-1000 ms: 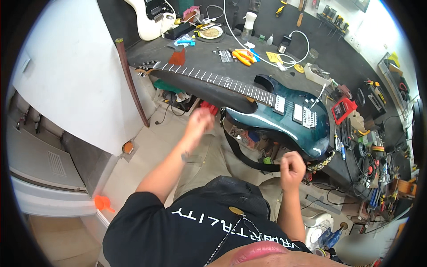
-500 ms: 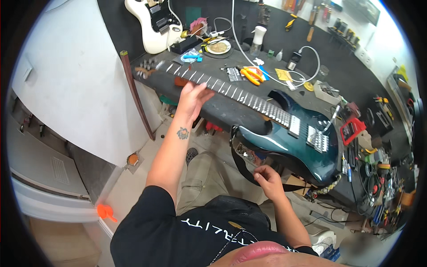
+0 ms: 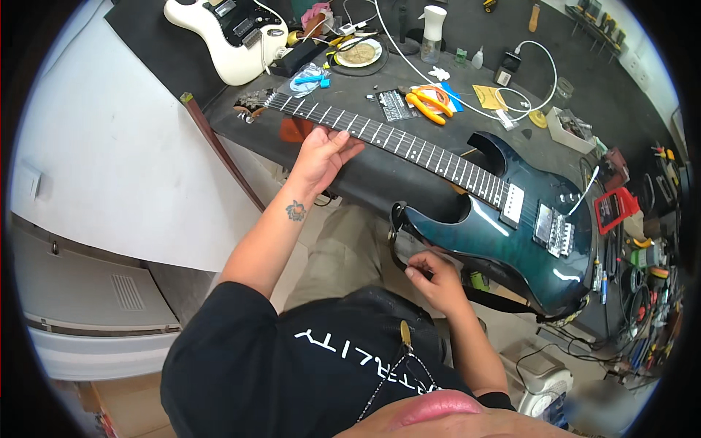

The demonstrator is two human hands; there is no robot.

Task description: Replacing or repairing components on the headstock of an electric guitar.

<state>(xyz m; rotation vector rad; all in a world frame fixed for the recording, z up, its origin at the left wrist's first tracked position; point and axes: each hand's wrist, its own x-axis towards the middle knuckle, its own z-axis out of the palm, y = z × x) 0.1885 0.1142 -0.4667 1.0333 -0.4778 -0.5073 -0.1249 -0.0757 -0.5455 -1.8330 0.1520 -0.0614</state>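
A dark blue-green electric guitar (image 3: 511,233) lies across the black workbench (image 3: 409,182), its neck (image 3: 380,135) pointing left to the headstock. My left hand (image 3: 321,157) cups the neck from below near its left half, fingers curled over the edge. My right hand (image 3: 431,281) sits at the guitar body's lower horn, fingers pinched on the black strap (image 3: 398,241) that hangs from it.
A white electric guitar (image 3: 234,33) lies at the back left. Orange pliers (image 3: 427,102), white cables, a spray bottle (image 3: 432,33), a plate and small tools crowd the bench top. A red device (image 3: 613,208) and many tools lie at the right. A white cabinet stands left.
My left hand rose from below the bench edge and took the guitar neck. My right hand moved down to the strap at the body's lower horn. The view shifted closer.
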